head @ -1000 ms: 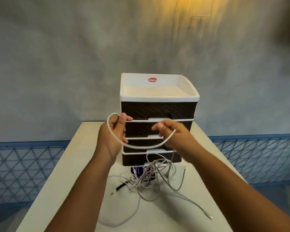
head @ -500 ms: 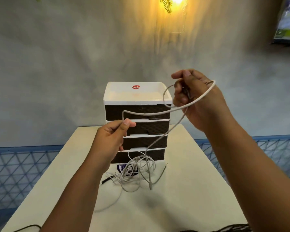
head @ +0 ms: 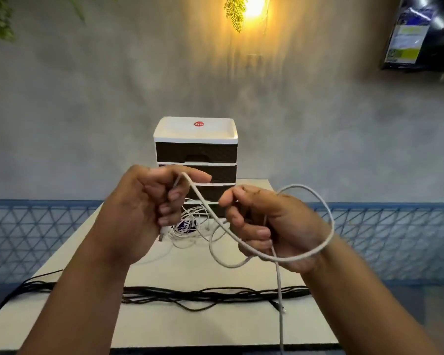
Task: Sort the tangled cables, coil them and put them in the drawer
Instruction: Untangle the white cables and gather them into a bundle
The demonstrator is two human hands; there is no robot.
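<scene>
My left hand grips one end of a white cable, its plug sticking out below the fist. The cable runs to my right hand, which holds it with curled fingers; a loop goes over the back of that hand and wrist, and a loose end hangs down past the table's front edge. Behind my hands a tangle of white cables lies on the table in front of a drawer unit with dark drawers and a white top tray. All visible drawers are closed.
A bundle of black cables stretches across the cream table near its front edge and trails off to the left. A blue lattice rail runs behind the table. A grey wall with a lamp is beyond.
My right hand has come down from beside the unit's top to level with my left hand, bringing a loop of the white cable round its wrist. The camera view has pulled back, showing the black cables.
</scene>
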